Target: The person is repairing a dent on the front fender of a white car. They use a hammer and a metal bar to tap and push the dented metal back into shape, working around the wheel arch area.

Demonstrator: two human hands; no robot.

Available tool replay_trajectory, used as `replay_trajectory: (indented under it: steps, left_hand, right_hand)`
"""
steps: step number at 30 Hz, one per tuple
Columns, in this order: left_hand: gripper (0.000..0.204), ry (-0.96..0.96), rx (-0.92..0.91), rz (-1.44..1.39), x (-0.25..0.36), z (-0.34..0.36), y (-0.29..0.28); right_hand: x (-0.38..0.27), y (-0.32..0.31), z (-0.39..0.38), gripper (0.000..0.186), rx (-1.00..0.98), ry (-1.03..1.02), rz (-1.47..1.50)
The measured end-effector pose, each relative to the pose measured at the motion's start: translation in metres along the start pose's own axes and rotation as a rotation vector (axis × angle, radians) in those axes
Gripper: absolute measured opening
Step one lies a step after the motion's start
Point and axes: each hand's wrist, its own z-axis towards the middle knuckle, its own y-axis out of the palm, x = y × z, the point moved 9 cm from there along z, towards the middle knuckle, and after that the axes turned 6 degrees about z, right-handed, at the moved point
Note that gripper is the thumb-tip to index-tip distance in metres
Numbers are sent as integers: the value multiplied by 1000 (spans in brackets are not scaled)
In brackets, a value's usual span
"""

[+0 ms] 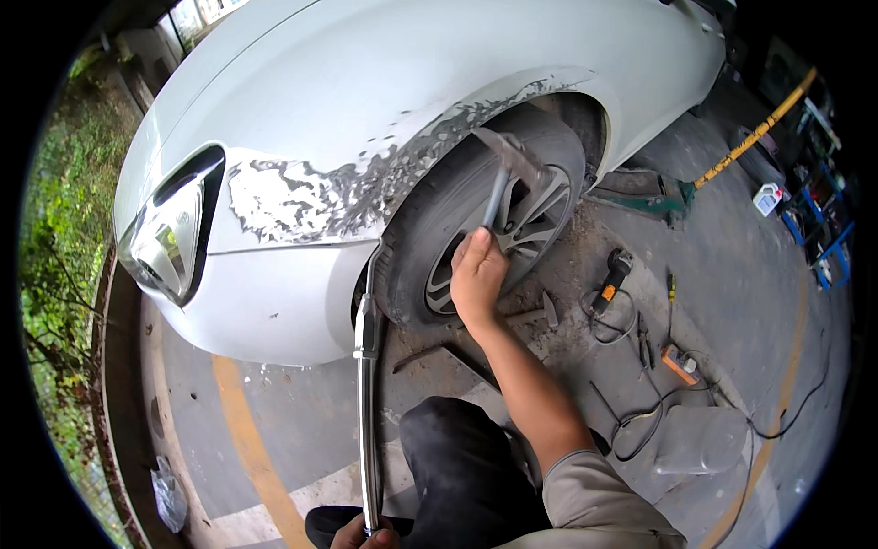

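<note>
- Nearest the lens, the left hand [364, 532] sits at the bottom edge of the view, fingers wrapped tight round the lower end of a long shiny metal bar [368, 412].
- That bar runs straight up from the fist past the person's dark-trousered knee [462, 471]; its upper end reaches the lower front edge of the wheel arch, where the white bumper [274, 302] meets the tyre [416, 247].
- Further out, the right hand [477, 274] is raised in front of the wheel, closed firmly on the handle of a hammer [508, 174].
- Its head is up by the arch lip, just beside the strip where the paint is sanded and flaked down to grey along the fender [366, 183]; whether it touches the metal cannot be told.
- Behind the hammer is the alloy wheel [530, 220], with the headlight [169, 229] off to the left on the white car.
- On the concrete floor to the right of the wheel lie an angle grinder [615, 274] with its cable, a second hammer [540, 313] near the tyre, a screwdriver [670, 288] and an orange power strip [681, 364].
- A green jack [645, 194] sits under the car's side, and a yellow painted line [251, 448] crosses the floor at lower left.
</note>
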Motion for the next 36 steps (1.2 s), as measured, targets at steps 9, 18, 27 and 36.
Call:
replay_trajectory:
  steps: [9, 18, 27, 36]
  left_hand:
    - [28, 51, -5, 60, 5, -1, 1]
    - [21, 27, 12, 39, -5, 3, 1]
    - [17, 29, -58, 8, -8, 7, 9]
    - [16, 58, -110, -31, -6, 10, 11]
  right_hand:
    - [-18, 17, -4, 29, -38, -32, -1]
    - [-13, 7, -36, 27, -79, -71, -46]
    - [-8, 17, -69, 21, -191, -238, -23]
    - [-3, 18, -62, 34, -232, -220, -211]
